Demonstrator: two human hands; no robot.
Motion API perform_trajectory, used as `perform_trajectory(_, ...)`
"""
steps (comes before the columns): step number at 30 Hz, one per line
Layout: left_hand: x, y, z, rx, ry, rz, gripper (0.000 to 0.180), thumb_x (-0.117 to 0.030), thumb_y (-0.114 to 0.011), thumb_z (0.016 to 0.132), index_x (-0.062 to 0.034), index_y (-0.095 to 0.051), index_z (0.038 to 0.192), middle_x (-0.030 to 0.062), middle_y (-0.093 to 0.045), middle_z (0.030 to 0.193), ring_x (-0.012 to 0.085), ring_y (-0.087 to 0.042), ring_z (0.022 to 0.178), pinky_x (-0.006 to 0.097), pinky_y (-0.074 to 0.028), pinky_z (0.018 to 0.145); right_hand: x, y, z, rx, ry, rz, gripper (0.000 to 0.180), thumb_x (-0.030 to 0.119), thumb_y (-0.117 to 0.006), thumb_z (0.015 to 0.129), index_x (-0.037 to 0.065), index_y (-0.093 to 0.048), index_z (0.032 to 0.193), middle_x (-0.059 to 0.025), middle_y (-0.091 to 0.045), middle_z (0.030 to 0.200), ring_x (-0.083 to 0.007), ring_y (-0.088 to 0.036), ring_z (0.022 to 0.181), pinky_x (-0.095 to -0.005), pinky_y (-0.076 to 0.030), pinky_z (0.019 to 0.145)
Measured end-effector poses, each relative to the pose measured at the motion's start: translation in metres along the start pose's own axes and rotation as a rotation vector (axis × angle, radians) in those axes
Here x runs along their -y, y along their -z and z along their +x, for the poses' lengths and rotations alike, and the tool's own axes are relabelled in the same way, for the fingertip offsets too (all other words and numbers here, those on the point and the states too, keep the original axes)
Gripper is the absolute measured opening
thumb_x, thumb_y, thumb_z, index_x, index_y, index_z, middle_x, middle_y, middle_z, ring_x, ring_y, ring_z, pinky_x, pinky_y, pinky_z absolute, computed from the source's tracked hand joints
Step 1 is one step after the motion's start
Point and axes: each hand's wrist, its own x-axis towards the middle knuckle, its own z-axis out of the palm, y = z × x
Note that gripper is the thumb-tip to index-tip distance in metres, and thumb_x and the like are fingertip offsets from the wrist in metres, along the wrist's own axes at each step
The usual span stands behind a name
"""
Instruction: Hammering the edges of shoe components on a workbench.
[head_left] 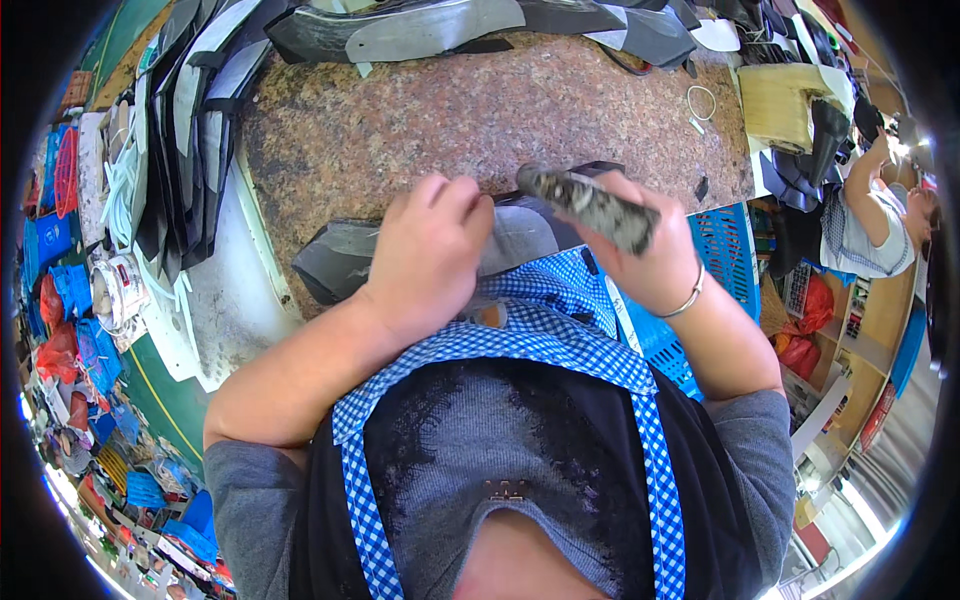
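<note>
My left hand [430, 250] has its fingers curled down over a black leather-like piece [335, 260] at the slab's near edge. A grey rounded patch [517, 238] shows on this piece between my hands. My right hand [645, 250] is wrapped round a short, thick tool [600, 208] with a worn, mottled grey and black surface. Its dark rounded end points left, just above the black piece. I cannot make out what kind of tool it is. My left fingertips are hidden behind the knuckles.
The speckled stone slab [400, 120] carries black pieces [435, 30] along its far edge. More dark pieces [190, 150] hang at the left. A white string loop [701, 102] and a yellowish roll [780, 105] lie at right. Below is a blue crate [735, 255]. Another person [870, 225] sits far right.
</note>
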Motion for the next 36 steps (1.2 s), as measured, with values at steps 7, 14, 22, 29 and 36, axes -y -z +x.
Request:
perform_trajectory(7, 0.011, -0.003, -0.011, -0.069, -0.090, -0.039, 0.019, -0.008, -0.068, 0.078, -0.0031, -0.067, 0.096, 0.0069, -0.062, 0.097, 0.0267, -0.059, 0.091, 0.039, -0.048, 0.078, 0.022, -0.007, 0.004, 0.001, 0.085, 0.003, 0.019, 0.008, -0.066, 0.075, 0.008, -0.055, 0.091, -0.0124, -0.062, 0.074, -0.0340, -0.064, 0.064, -0.0444, -0.051, 0.055)
perform_trajectory(14, 0.020, 0.011, -0.031, -0.067, 0.052, -0.041, 0.020, -0.011, -0.073, 0.074, -0.0109, -0.068, 0.093, 0.0026, -0.062, 0.092, 0.0238, -0.060, 0.091, 0.039, -0.042, 0.079, 0.036, -0.013, 0.017, 0.009, 0.044, 0.049, 0.020, 0.007, -0.067, 0.072, 0.007, -0.054, 0.088, -0.0137, -0.061, 0.073, -0.0345, -0.064, 0.064, -0.0456, -0.051, 0.057)
perform_trajectory(22, 0.035, 0.026, -0.053, -0.070, -0.002, 0.013, 0.021, -0.008, -0.071, 0.073, -0.0104, -0.068, 0.094, 0.0020, -0.062, 0.098, 0.0230, -0.060, 0.093, 0.038, -0.040, 0.083, 0.054, -0.025, 0.036, 0.117, 0.173, -0.058, 0.025, 0.022, -0.069, 0.086, 0.004, -0.050, 0.083, -0.0141, -0.059, 0.064, -0.0349, -0.062, 0.057, -0.0451, -0.049, 0.050)
perform_trajectory(29, 0.060, 0.042, -0.066, 0.041, 0.091, -0.076, 0.016, -0.011, -0.067, 0.075, -0.0103, -0.069, 0.091, 0.0010, -0.062, 0.097, 0.0220, -0.059, 0.096, 0.038, -0.040, 0.083, 0.070, -0.021, 0.058, 0.303, 0.148, -0.147, 0.021, 0.020, -0.066, 0.086, 0.006, -0.050, 0.084, -0.0102, -0.059, 0.066, -0.0288, -0.064, 0.056, -0.0414, -0.051, 0.051)
perform_trajectory(36, 0.082, 0.056, -0.075, 0.078, 0.069, -0.105, 0.019, -0.007, -0.070, 0.072, -0.0103, -0.069, 0.091, 0.0015, -0.061, 0.092, 0.0213, -0.059, 0.095, 0.037, -0.039, 0.084, 0.077, -0.037, 0.053, 0.273, 0.168, -0.035, 0.021, 0.017, -0.066, 0.082, 0.004, -0.049, 0.086, -0.0128, -0.058, 0.062, -0.0338, -0.060, 0.054, -0.0433, -0.050, 0.050)
